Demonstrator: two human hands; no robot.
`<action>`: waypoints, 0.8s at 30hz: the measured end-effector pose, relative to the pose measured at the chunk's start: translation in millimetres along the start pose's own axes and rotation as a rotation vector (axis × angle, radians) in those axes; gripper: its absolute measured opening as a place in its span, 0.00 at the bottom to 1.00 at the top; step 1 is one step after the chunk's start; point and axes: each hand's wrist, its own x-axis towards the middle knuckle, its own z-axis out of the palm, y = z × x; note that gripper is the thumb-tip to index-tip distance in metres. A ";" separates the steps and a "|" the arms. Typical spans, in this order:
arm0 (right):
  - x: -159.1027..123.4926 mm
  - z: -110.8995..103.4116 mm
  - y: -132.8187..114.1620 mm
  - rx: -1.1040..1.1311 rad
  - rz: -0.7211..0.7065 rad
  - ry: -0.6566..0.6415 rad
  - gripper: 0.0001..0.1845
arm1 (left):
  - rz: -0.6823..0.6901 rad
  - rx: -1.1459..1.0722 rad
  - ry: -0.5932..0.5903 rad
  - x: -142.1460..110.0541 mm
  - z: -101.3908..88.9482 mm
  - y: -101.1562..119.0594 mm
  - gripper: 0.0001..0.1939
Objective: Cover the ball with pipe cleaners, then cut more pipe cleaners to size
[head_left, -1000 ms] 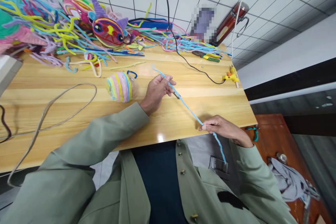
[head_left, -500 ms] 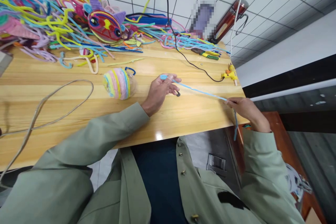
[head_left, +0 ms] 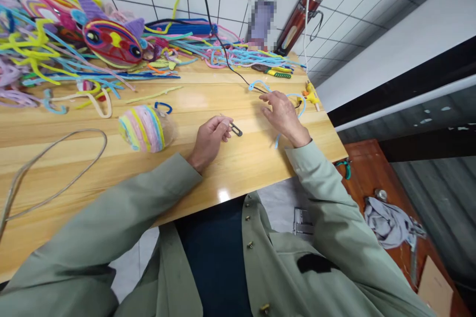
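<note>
My left hand (head_left: pixel 210 139) is closed over the table, with the looped end of a small dark tool (head_left: pixel 237 130) sticking out past the fingertips; the tool's other end is hidden. To its right, my right hand (head_left: pixel 282 115) is palm down with thumb and fingers apart. A light blue pipe cleaner (head_left: pixel 304 105) lies bent around and partly beneath it, one curled end showing beyond the fingers and another near the wrist. Left of my left hand sits a ball wrapped in pastel stripes (head_left: pixel 143 129), with a dark blue loop (head_left: pixel 163 107) at its top.
A heap of coloured pipe cleaners (head_left: pixel 238 54) runs along the wall, with a horned, big-eyed craft figure (head_left: pixel 113 42) among them. Green-and-yellow-handled pliers (head_left: pixel 277 73), a yellow glue gun (head_left: pixel 310 96) and a red flask (head_left: pixel 299 22) are at the right. A grey cable (head_left: pixel 55 146) loops at left.
The light blue pipe cleaner, earlier stretched between both hands, has left my left hand and now lies curled by my right hand, which swung back inward over the table. The view turned slightly right.
</note>
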 end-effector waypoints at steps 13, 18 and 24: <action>77.8 42.6 33.8 -0.099 0.089 0.065 0.20 | 0.053 0.205 -0.142 -5.2 -0.8 -7.8 0.16; 84.5 30.4 42.2 -0.036 0.070 0.050 0.15 | 0.027 0.214 -0.162 -5.9 -0.8 -6.4 0.17; 35.1 -25.1 -17.6 0.087 -0.121 0.211 0.18 | 0.031 0.086 -0.098 -10.6 3.1 5.6 0.19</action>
